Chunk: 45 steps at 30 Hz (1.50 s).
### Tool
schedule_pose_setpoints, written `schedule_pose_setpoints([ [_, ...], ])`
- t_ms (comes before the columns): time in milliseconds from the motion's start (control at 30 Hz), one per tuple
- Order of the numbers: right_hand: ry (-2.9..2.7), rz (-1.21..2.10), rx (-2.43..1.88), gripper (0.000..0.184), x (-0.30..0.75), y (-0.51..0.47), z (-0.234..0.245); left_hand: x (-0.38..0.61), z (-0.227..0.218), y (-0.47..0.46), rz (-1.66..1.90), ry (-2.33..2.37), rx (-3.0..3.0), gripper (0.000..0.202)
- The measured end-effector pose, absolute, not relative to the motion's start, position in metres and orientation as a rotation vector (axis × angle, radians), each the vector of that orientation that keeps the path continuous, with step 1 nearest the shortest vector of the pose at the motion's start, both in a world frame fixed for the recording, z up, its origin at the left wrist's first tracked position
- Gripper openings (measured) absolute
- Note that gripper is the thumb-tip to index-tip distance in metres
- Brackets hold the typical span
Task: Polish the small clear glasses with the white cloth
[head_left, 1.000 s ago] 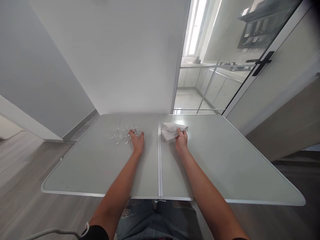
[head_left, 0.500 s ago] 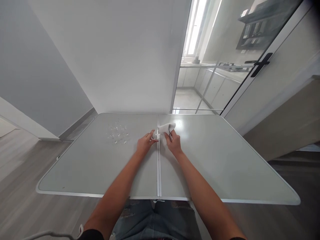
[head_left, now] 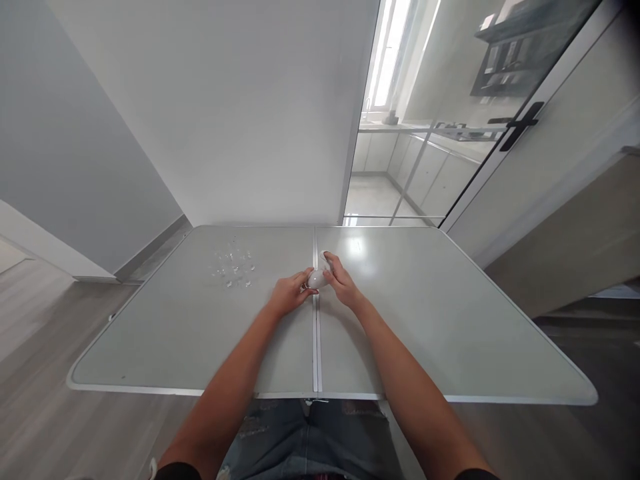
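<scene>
My left hand [head_left: 289,293] has its fingers closed around a small, clear, rounded object [head_left: 313,280], glass or plastic, over the table's centre seam. I cannot make out its exact kind. A white cloth [head_left: 324,260] is bunched in my right hand [head_left: 344,283], pinched between thumb and fingers. The cloth meets the clear object, and white shows at its rounded end. Whether the cloth is inside or around it I cannot tell. Both hands nearly touch, above the grey-green folding table [head_left: 200,340].
Several small clear pieces [head_left: 235,268] lie clustered on the table's far left. A white wall [head_left: 260,147] rises behind the table's back edge. At the right stands a glass door [head_left: 415,167] with a black handle [head_left: 521,125].
My right hand has brought the cloth down and left against the clear object. The cloth is now more bunched and mostly hidden by my fingers. My left hand has shifted slightly towards me.
</scene>
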State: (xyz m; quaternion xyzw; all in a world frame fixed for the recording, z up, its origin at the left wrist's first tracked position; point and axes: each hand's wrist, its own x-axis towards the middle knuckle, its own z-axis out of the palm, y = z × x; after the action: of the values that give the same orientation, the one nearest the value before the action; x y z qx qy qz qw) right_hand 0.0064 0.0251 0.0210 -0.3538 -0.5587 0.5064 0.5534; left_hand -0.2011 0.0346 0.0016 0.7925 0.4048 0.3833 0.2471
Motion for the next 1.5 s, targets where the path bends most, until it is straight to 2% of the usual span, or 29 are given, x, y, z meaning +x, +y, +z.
schedule_pose_setpoints([
  [100,-1.368,1.168,-0.774,0.056,0.013,0.023,0.022,-0.203,0.005,0.036,0.983,0.980,1.958,0.049],
  [267,-1.265,1.251,-0.738,0.050,0.024,0.024,0.020,-0.201,0.008,0.041,0.759,0.795,1.531,0.062],
  [333,-1.283,1.244,-0.740,0.052,0.023,0.027,0.018,-0.200,0.009,0.039,0.733,0.794,1.629,0.056],
  [400,-1.280,1.247,-0.763,0.056,0.019,0.030,0.015,-0.201,0.009,0.037,0.866,0.928,1.835,0.046],
  [500,-1.187,1.282,-0.861,0.064,0.011,0.035,0.010,-0.204,0.007,0.038,1.034,1.186,2.154,0.051],
  [667,-0.899,1.365,-1.028,0.070,-0.003,0.040,0.004,-0.207,0.000,0.043,0.928,1.393,2.453,0.046],
  [733,-0.912,1.303,-1.018,0.072,-0.007,0.038,0.005,-0.203,0.000,0.041,0.921,1.376,2.433,0.050],
  [867,-1.256,1.034,-0.878,0.065,-0.001,0.030,0.016,-0.191,0.003,0.032,0.956,1.075,2.056,0.052],
  [1000,-1.508,0.939,-0.738,0.054,0.016,0.022,0.026,-0.186,0.010,0.030,0.663,0.705,1.472,0.051],
  [1100,-1.561,0.936,-0.715,0.052,0.022,0.023,0.026,-0.188,0.012,0.032,0.552,0.649,1.316,0.052],
  [1200,-1.527,0.957,-0.765,0.051,0.019,0.030,0.022,-0.190,0.008,0.034,0.686,0.790,1.588,0.052],
  [1333,-1.311,1.129,-0.885,0.052,0.011,0.040,0.014,-0.196,-0.004,0.041,1.022,1.226,2.274,0.056],
  [1500,-1.085,1.129,-1.003,0.057,0.002,0.045,0.004,-0.201,-0.016,0.053,1.124,1.389,2.714,0.050],
])
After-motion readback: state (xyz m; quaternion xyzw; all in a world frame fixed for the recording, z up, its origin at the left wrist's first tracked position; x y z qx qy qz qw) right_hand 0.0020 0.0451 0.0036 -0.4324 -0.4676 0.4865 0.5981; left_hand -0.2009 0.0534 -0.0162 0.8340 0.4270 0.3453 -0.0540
